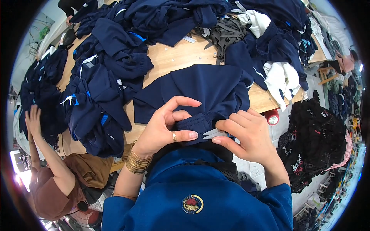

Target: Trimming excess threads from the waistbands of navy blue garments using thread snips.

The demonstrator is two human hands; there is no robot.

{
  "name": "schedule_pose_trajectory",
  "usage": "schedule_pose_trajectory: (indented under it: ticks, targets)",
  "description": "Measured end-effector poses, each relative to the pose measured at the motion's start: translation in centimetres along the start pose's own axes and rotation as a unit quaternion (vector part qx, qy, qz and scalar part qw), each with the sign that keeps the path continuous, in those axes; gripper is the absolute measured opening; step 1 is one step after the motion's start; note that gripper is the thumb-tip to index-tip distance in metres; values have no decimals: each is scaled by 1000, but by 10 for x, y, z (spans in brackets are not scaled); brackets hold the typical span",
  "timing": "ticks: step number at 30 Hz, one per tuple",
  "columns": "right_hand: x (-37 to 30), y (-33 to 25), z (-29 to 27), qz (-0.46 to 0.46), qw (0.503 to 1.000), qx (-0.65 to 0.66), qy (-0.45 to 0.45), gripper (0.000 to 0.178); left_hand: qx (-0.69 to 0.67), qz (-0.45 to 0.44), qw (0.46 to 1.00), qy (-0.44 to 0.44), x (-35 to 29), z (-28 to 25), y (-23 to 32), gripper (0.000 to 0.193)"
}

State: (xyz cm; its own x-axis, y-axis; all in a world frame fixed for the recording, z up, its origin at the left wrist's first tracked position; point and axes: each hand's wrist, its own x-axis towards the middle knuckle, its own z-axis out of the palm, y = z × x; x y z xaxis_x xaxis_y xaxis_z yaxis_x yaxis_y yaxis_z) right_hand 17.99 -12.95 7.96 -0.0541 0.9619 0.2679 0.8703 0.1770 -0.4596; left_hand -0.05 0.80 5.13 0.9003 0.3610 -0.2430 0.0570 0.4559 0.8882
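Note:
A navy garment (204, 86) lies spread over the near edge of the table, its gathered elastic cuff (195, 122) drawn up toward me. My left hand (169, 121) holds that cuff, thumb below it and the index finger raised and curved above. In my right hand (246, 133) is a small pair of metal thread snips (214, 133), mostly hidden by the fingers. The blades point left, toward the cuff beside my left thumb; whether they touch the fabric I cannot tell.
Heaps of navy garments (106, 77) cover the wooden table (169, 59) left and back. Grey straps (227, 32) and white cloth (283, 79) lie at the right. At far left another person's hand (34, 119) touches dark clothing. A black lace pile (314, 138) lies right, near a red cylinder (271, 117).

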Motion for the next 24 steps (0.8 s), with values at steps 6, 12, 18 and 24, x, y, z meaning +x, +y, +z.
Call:
schedule_pose_trajectory:
  ticks: [6, 12, 18, 24]
  targets:
    - [-1, 1, 4, -1, 1000, 1, 13, 24, -44, -5, 999, 18, 1, 4, -4, 62]
    - [-1, -1, 5, -8, 999, -27, 15, 22, -45, 8, 999, 18, 3, 4, -6, 61]
    - [-1, 6, 5, 26, 999, -21, 42, 19, -24, -2, 999, 20, 3, 4, -4, 60]
    - [2, 1, 1, 7, 1000, 0, 24, 19, -16, 2, 1000, 20, 2, 2, -4, 60]
